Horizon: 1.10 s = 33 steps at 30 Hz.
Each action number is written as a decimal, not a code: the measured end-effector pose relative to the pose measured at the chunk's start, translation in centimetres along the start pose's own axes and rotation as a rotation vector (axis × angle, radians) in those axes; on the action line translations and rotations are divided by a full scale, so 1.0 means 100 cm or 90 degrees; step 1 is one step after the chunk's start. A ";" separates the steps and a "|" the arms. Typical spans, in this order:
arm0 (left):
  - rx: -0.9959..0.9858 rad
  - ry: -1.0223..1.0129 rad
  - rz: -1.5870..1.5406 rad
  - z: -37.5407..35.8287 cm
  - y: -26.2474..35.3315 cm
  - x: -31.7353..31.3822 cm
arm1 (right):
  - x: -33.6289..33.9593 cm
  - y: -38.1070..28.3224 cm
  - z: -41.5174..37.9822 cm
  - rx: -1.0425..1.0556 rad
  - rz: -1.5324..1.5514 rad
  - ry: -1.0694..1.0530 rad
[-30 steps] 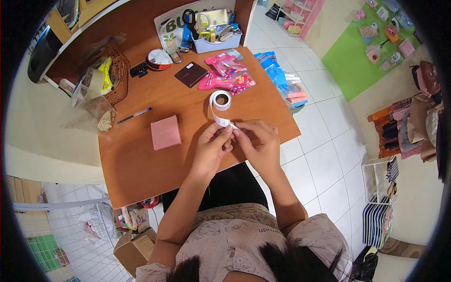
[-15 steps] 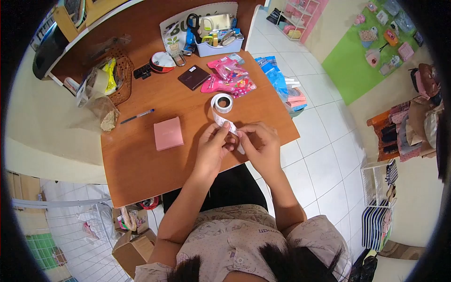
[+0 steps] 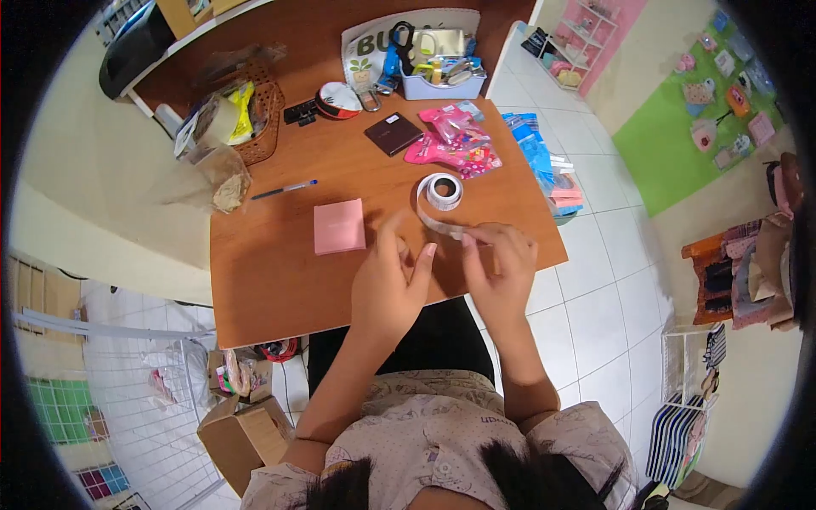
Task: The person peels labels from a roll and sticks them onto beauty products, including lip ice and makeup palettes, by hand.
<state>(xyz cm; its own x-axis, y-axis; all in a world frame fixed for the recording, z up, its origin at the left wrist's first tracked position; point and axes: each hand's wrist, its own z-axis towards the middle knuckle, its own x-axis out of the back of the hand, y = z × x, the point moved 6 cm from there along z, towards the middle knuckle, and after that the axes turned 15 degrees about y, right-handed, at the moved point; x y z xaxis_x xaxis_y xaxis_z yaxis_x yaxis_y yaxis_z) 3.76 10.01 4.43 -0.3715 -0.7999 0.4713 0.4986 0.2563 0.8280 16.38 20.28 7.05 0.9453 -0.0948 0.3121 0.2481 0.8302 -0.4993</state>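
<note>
My right hand (image 3: 501, 262) pinches the loose end of a white label strip between thumb and fingers. The strip curls back to a label roll (image 3: 443, 192) resting on the wooden table (image 3: 280, 297). Off the strip, my left hand (image 3: 393, 276) hovers near the table's front edge, its thumb and forefinger apart and the fingertips slightly blurred. No object shows between them. Just beyond that hand lies a square pink box (image 3: 339, 227).
A pen (image 3: 285, 189), dark brown flat box (image 3: 393, 134) and pink packets (image 3: 455, 144) lie farther back. Behind them stands a light blue bin (image 3: 442, 85) of tools. A wicker basket (image 3: 265, 127) and plastic bag (image 3: 225, 183) sit at left.
My left hand has let go of the label strip and moved away to the left. My right hand keeps its pinch on the strip. The whole view has shifted slightly.
</note>
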 end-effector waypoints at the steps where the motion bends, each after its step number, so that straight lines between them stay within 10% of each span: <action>1: 0.035 -0.023 -0.122 -0.001 -0.004 0.000 | -0.005 -0.010 -0.001 0.052 -0.025 -0.003; 12: 0.122 0.018 -0.434 -0.004 -0.035 0.022 | -0.039 -0.054 -0.022 0.130 0.029 -0.019; 19: 0.087 0.065 -0.448 0.000 -0.045 0.035 | -0.060 -0.045 -0.014 -0.160 0.322 -0.130; 28: 0.073 0.018 -0.316 0.014 -0.064 0.051 | -0.108 -0.019 -0.030 -0.320 0.374 -0.266; 33: -0.216 0.038 0.205 0.047 -0.081 0.075 | -0.144 -0.003 -0.020 -0.467 0.388 -0.265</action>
<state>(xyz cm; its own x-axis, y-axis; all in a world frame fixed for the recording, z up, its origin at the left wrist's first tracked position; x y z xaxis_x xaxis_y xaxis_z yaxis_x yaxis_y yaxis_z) -6.74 4.48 2.72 -0.1156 -0.7409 0.6616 0.8123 0.3128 0.4922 3.13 20.32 1.10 0.8405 0.5412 0.0265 -0.0478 0.1228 -0.9913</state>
